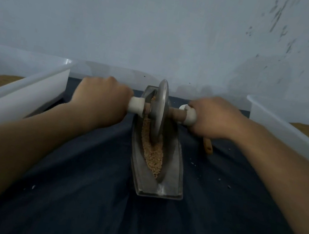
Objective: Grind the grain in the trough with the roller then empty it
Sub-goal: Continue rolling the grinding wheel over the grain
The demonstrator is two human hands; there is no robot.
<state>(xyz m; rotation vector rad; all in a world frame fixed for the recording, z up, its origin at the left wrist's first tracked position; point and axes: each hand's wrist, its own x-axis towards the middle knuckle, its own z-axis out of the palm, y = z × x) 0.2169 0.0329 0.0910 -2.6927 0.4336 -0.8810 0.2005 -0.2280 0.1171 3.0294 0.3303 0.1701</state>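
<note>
Grinding is judged under way: the roller (159, 111) stands in the trough (157, 153) at frame centre, its handles gripped by the left hand (102, 99) and right hand (212, 118). The grain (153, 154) looks coarse; emptying remains undone.
</note>
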